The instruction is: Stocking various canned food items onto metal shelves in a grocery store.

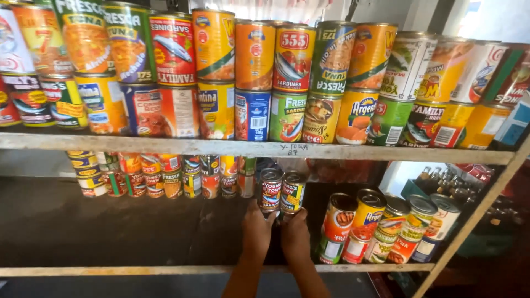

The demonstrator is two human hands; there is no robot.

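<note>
Seemingly, left hand (257, 230) and right hand (295, 234) grip cans (281, 192) above.

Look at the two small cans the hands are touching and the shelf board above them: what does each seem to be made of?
The two small cans, under the left hand and right hand, look like metal: bare, shiny ribbed lids and rims, with glossy printed labels, paper or lacquer I cannot tell. The shelf board looks like wood, pale, worn and unpolished, with a rough edge and handwriting on it.
</note>
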